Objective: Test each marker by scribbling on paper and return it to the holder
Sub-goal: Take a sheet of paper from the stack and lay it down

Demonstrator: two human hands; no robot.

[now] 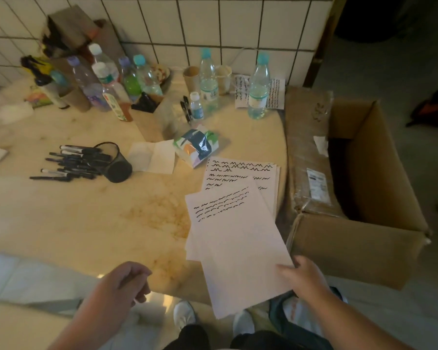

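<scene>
Two hands sit at the surface's near edge: the right hand point(304, 276) pinches the top paper point(238, 238), the left hand point(127, 281) hangs loosely curled, holding nothing. The markers point(74, 164) lie fanned crosswise beside the tipped holder point(116, 164), far-left, nearer the left hand.

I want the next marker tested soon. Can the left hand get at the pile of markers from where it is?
Probably yes. The left hand holds nothing, and only bare table lies between it and the markers spilled beside the tipped holder.
</scene>
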